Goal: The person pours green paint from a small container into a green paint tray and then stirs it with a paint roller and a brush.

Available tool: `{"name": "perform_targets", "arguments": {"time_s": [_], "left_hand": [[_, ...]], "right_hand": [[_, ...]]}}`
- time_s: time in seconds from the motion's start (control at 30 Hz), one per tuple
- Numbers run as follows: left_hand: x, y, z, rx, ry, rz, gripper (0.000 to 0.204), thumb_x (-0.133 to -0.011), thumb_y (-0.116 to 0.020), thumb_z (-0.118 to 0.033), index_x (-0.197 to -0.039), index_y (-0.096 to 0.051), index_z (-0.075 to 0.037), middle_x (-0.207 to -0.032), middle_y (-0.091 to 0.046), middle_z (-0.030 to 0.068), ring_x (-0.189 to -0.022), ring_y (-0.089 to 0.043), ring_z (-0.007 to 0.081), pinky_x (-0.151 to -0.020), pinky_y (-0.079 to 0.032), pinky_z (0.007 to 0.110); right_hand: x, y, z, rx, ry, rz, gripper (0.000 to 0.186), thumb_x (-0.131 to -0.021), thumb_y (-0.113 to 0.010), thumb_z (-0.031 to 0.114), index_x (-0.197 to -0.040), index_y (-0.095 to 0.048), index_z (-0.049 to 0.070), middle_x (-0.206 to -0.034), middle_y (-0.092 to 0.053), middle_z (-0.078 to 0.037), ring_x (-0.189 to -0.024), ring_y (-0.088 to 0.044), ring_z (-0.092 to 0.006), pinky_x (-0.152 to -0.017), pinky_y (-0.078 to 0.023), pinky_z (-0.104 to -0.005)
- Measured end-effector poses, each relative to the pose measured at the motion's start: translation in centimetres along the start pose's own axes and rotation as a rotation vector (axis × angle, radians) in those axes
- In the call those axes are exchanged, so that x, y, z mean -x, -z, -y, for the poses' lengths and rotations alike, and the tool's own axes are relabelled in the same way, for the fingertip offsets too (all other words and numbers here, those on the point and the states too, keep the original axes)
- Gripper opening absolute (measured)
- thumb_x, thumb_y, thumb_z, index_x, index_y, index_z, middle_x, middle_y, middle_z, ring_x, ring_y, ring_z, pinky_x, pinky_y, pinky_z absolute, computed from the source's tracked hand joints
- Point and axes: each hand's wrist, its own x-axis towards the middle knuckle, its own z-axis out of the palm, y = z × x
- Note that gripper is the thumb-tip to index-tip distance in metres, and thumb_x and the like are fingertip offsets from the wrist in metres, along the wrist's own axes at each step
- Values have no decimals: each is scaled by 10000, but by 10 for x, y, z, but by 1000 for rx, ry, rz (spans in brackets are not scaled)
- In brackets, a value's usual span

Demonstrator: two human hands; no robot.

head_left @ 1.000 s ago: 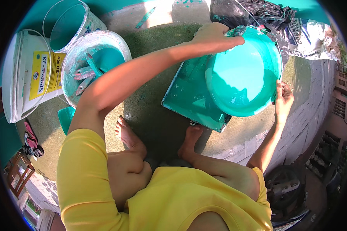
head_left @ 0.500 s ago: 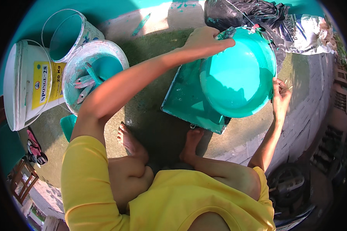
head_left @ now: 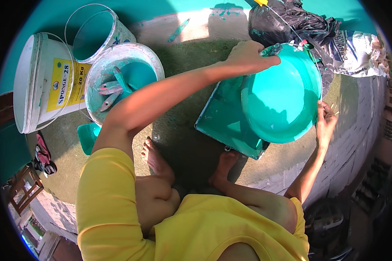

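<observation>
A teal paint bucket leans over a rectangular paint tray, its open mouth facing me. Teal paint coats its inside. My left hand grips the far left of the rim, thumb over the edge, beside a dark paint-smeared lump I cannot make out. At the rim's lower right, my right hand is closed on the bucket, fingers partly hidden behind it. Wet teal paint covers the tray, which is partly hidden under the bucket.
To the left, a white pail holds paint-stained brushes. Beside it lie a large white bucket and another pail. A teal scoop-like container sits near my left foot. Black plastic bags and a white sack are beyond the bucket.
The view has shifted, so most things appear farther right. A yellow-ended stick now shows at the top edge. Both hands keep their hold on the bucket, which stays tilted over the tray.
</observation>
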Motion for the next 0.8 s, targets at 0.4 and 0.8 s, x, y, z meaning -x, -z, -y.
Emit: {"name": "perform_targets", "arguments": {"time_s": [0.4, 0.8], "left_hand": [[1, 0, 8, -23, -44, 3, 596, -749, -697, -576, -657, -628, 9, -588, -553, 86, -568, -565, 169, -541, -444, 351], [5, 6, 2, 28, 28, 31, 545, -639, -689, -516, -644, -575, 17, -658, -577, 138, -641, -575, 251, -593, -450, 389]], "right_hand": [[-4, -6, -8, 14, -1, -36, 374, -988, -652, 287, -1158, -691, -43, -650, -496, 56, -566, -346, -31, -507, -258, -230], [-3, -4, -2, 79, -55, 6, 439, -979, -653, 297, -1243, -635, -52, -621, -531, 20, -574, -435, -54, -534, -328, -245]]}}
